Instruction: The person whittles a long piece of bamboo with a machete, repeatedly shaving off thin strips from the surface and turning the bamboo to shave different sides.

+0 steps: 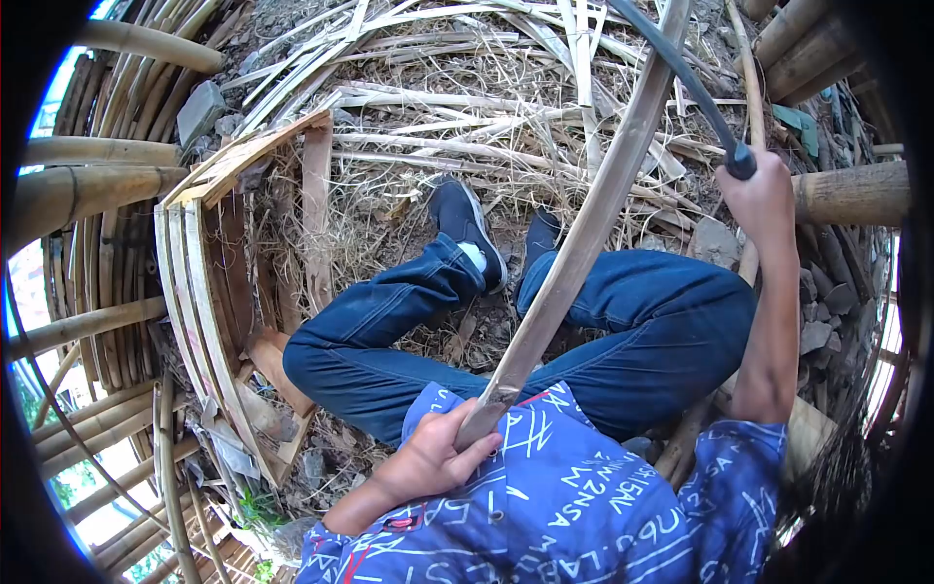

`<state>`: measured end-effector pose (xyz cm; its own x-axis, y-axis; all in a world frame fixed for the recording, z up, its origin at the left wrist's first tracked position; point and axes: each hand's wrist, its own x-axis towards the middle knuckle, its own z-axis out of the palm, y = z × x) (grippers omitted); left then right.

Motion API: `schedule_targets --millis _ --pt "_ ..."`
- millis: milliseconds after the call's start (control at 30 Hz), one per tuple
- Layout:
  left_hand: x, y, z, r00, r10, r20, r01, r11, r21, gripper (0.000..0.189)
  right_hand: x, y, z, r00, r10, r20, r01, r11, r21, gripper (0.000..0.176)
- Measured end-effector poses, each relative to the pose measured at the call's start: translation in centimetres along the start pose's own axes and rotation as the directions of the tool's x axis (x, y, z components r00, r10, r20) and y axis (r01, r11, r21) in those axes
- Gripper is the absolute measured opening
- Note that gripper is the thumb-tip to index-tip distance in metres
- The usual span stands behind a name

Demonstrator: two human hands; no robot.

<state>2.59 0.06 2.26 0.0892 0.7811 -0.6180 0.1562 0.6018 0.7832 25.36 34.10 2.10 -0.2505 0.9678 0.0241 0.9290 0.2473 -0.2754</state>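
Observation:
A long split bamboo strip (574, 258) runs from my lap up to the top edge of the view. My left hand (443, 456) is wrapped round its lower end, close to my blue printed shirt. On the right, my right hand (764, 195) grips the dark handle of a tool with a curved blade (681, 73). The blade reaches up and left, passing by the upper part of the strip; its tip is cut off by the top edge. Whether blade and strip touch I cannot tell.
A wooden crate (199, 282) stands left of my bent legs. Bamboo shavings and thin strips (438, 107) litter the ground ahead of my shoes. Bamboo poles (92, 195) line the left side, and a thick pole (856, 195) and stones (715, 243) lie at right.

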Motion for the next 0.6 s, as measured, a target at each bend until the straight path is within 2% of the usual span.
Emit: schedule_targets --millis 33,67,100,133,200,233,267,300,367,433,500,600 --pt "0.1 0.2 0.0 1.0 -0.002 -0.004 0.002 1.0 -0.001 0.034 -1.1 -0.3 -0.3 1.0 -0.023 -0.006 0.023 1.0 0.02 0.023" --pt "0.3 0.4 -0.1 0.999 0.03 -0.019 -0.031 0.999 -0.026 0.032 -2.5 -1.2 -0.3 0.999 -0.044 -0.02 0.046 0.99 0.132 0.02" --pt "0.6 0.6 -0.1 0.997 0.066 -0.033 -0.067 0.997 -0.049 0.03 -3.9 -2.1 -0.4 0.999 -0.047 0.013 0.043 0.975 0.218 0.017" --pt "0.9 0.9 0.0 0.997 0.068 -0.032 -0.069 0.997 -0.045 0.03 -5.2 -2.8 -0.5 0.99 -0.104 0.099 0.08 0.971 0.226 0.016" --pt "1.5 1.4 0.3 0.974 0.164 -0.157 -0.18 0.979 -0.094 0.017 -7.9 -3.7 0.2 0.952 -0.3 0.055 0.277 0.926 0.256 0.017" --pt "1.7 1.5 0.1 0.975 0.163 -0.149 -0.178 0.98 -0.091 0.017 -9.2 -5.1 -0.3 0.94 -0.313 0.135 0.265 0.92 0.289 0.019" --pt "1.7 1.7 -0.2 0.99 0.087 -0.114 -0.102 0.986 -0.132 0.021 -10.1 -5.6 0.1 0.913 -0.385 0.133 0.306 0.864 0.399 0.019" --pt "1.7 1.8 -0.5 0.997 0.013 -0.077 -0.026 0.985 -0.171 0.025 -10.7 -6.0 0.2 0.878 -0.449 0.166 0.358 0.846 0.395 0.02" --pt "1.6 1.9 -0.7 0.997 0.0 -0.077 -0.012 0.989 -0.15 0.024 -11.5 -6.8 0.7 0.844 -0.504 0.183 0.417 0.831 0.368 0.02" --pt "1.4 1.7 -0.7 0.986 0.065 -0.152 -0.065 0.998 0.01 0.024 -10.9 -7.1 0.4 0.845 -0.5 0.19 0.426 0.844 0.327 0.02" --pt "0.9 0.8 -0.6 0.985 0.075 -0.154 -0.068 0.996 0.05 0.025 -9.6 -7.0 0.2 0.846 -0.495 0.197 0.435 0.855 0.281 0.02" --pt "0.2 0.2 0.1 0.983 0.081 -0.162 -0.066 0.993 0.098 0.025 -7.1 -5.9 -0.3 0.901 -0.421 0.105 0.398 0.898 0.185 0.019"
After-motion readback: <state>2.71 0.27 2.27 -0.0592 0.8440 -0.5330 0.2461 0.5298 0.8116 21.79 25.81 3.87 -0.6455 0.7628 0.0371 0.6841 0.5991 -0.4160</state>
